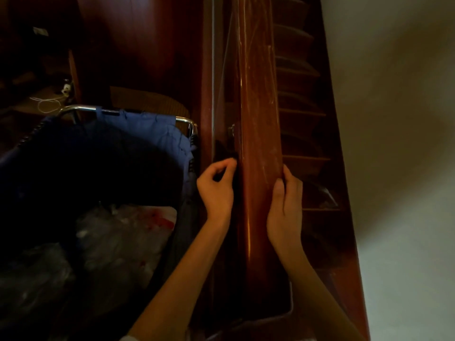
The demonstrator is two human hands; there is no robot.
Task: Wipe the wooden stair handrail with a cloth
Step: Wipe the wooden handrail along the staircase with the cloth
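Note:
The glossy reddish-brown wooden handrail [258, 119] runs up the middle of the view, with pale streaks on its top. My left hand [216, 190] is beside its left edge. Its fingers are curled and pinch a dark cloth [225, 153] that hangs in shadow against the rail's left side; the cloth's outline is hard to make out. My right hand [285, 205] lies against the rail's right side, thumb and fingers pressed to the wood. Nothing else shows in that hand.
A cart with a blue fabric bag [147, 134] on a chrome frame [78, 108] stands close on the left, holding crumpled plastic bags [123, 239]. Wooden stair treads [302, 114] descend to the right of the rail beside a pale wall [394, 119]. The scene is dim.

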